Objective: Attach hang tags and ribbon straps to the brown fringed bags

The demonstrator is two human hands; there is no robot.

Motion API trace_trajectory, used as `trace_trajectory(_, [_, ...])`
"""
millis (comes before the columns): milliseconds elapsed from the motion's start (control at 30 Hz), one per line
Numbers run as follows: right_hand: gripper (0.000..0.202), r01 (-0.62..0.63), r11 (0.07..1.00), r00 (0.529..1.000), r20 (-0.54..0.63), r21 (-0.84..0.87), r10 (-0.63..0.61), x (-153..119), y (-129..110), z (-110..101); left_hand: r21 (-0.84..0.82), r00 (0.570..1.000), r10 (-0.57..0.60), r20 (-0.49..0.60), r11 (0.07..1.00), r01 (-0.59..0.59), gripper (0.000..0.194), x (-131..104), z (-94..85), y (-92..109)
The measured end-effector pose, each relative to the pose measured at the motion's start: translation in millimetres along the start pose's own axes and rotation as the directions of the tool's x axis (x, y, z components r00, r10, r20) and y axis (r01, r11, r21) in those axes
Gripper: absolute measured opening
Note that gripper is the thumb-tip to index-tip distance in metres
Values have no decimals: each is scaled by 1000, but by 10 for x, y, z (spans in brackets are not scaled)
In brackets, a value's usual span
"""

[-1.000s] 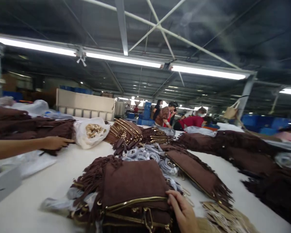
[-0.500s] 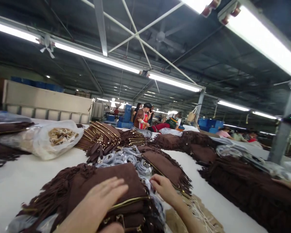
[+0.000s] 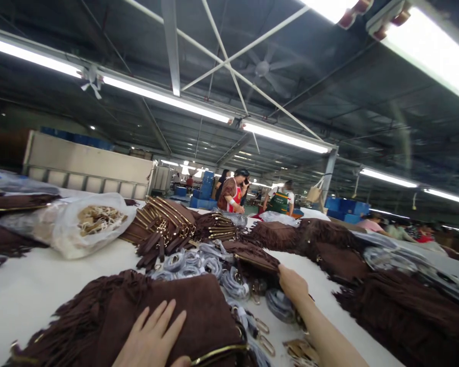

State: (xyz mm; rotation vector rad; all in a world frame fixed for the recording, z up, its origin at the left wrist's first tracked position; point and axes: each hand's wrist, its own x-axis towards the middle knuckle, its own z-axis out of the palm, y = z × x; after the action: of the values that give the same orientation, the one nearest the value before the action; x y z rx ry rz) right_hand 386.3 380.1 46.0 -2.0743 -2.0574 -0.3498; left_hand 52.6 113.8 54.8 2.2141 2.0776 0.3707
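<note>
Left hand (image 3: 153, 334) flat, fingers spread, on the near brown fringed bag (image 3: 191, 311) at table (image 3: 30, 290) front. Beyond that bag, right hand (image 3: 292, 283) grips a second fringed bag (image 3: 256, 257), fingers closed on its edge.

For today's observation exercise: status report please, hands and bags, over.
Left hand flat on near brown bag, open. Right hand reaching onto far bag, grip unclear. Wrapped straps lie between the bags.

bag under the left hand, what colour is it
Dark brown with a gold trim; the bag shows best in the head view.
</note>
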Motion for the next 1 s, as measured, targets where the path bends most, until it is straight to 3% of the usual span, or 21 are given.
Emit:
trace_trajectory(133, [28, -6, 1000, 999, -47, 4, 6, 217, 254, -477, 17, 1000, -10, 14, 1000, 10, 61, 6, 44, -9])
trace_trajectory(267, [26, 20, 999, 996, -89, 29, -18, 229, 429, -881, 22, 1000, 11, -16, 1000, -11, 60, -23, 55, -5])
trace_trajectory(533, [24, 100, 989, 978, -195, 108, -77, 71, 523, -1353, -13, 990, 42, -133, 999, -44, 58, -76, 161, -28])
trace_trajectory(800, [23, 220, 952, 928, -346, 214, -137, -53, 246, -1629, -47, 990, 47, -130, 997, -54, 59, -137, 108, 9])
trace_trajectory(1000, [26, 362, 890, 855, -480, 277, -198, -130, -349, -1910, -127, 983, 69, -170, 988, -91, 58, -198, 129, 6])
